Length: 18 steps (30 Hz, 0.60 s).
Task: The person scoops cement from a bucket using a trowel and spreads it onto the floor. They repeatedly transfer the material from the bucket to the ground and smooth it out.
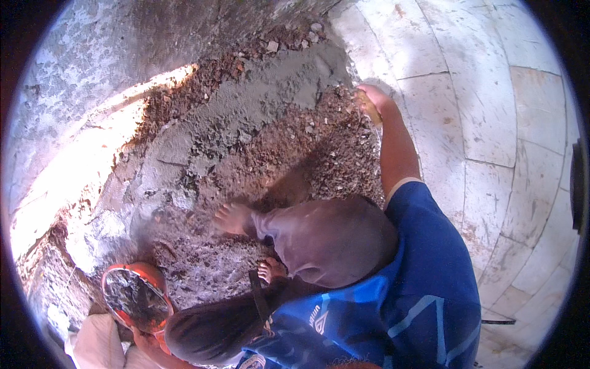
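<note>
Reaching up and away from the blue-sleeved body, the right hand (pixel 370 101) rests on the edge of a patch of grey mortar and reddish rubble (pixel 258 129) — fingers curled, though whether they grip anything cannot be told. The left hand (pixel 147 339) clasps the rim of an orange pan (pixel 136 295) of wet mortar, low beside the rubble. Pale stone paving (pixel 491 123) lies beyond the right hand.
</note>
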Tool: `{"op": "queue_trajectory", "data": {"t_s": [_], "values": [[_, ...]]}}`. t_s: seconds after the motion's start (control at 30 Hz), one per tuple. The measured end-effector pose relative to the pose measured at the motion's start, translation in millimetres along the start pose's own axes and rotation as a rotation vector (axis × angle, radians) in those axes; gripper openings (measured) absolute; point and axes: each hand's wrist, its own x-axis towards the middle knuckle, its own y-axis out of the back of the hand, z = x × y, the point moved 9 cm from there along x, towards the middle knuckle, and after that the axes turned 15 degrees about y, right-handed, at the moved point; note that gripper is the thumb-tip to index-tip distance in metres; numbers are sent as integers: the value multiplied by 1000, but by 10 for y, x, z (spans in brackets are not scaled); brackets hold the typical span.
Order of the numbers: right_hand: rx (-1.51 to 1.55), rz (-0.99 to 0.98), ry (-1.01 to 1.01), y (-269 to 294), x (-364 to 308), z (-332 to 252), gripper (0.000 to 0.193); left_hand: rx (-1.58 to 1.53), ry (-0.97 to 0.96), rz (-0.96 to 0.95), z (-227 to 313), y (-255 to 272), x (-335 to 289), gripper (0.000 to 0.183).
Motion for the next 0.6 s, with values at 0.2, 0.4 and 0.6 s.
{"op": "queue_trajectory", "data": {"t_s": [0.2, 0.4, 0.6], "values": [[36, 21, 6, -37, 236, -68, 30, -132, 117, -192, -72, -56, 43, 53], [55, -57, 118, -432, 168, -4, 25, -54, 56, -120, -28, -66, 8, 54], [-369, -293, 186, -1172, -355, 89, 38, -129, 52, -207, -102, -89, 25, 54]]}}
